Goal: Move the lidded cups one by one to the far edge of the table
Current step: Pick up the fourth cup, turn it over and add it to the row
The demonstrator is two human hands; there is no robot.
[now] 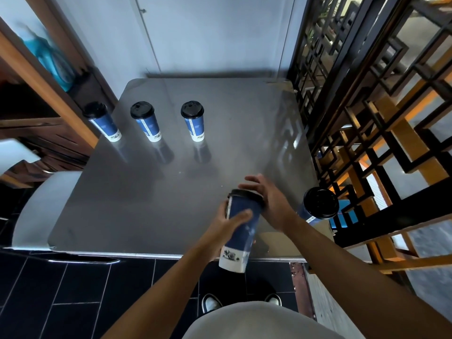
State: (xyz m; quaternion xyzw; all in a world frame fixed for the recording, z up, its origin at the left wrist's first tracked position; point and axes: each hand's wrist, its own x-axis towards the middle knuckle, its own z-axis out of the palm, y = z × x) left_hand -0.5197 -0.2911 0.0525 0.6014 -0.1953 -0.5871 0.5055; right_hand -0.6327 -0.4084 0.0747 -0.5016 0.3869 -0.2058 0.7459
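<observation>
Left hand [228, 222] is wrapped round the blue wall of the held cup [238, 231], thumb across the front, grip sitting just under the black lid [245, 195]. Cup is tilted and off the surface, its base hanging past the near edge of the steel table [146, 204], so nothing is under it but floor. Right hand [265, 203] is loose, fingers spread, lying beside the lid on the side away from the left hand; can't tell if it actually touches the lid or the cup. Main risk as I read it: a one-hand grip high on a tall cup, so if the fingers slide on the smooth wall it drops off the table's near side onto the tiles [80, 289]. Second: squeezing right below the rim could pop the lid, and contents are unknown. Third: a remaining cup [318, 204] stands at the table's near right corner, right beside the right forearm, and an elbow swing would knock it off. Three placed cups [146, 122] stand in a row toward the table's far left; the leftmost sits right at the table's left edge, so a bump while setting this one down could topple it.
</observation>
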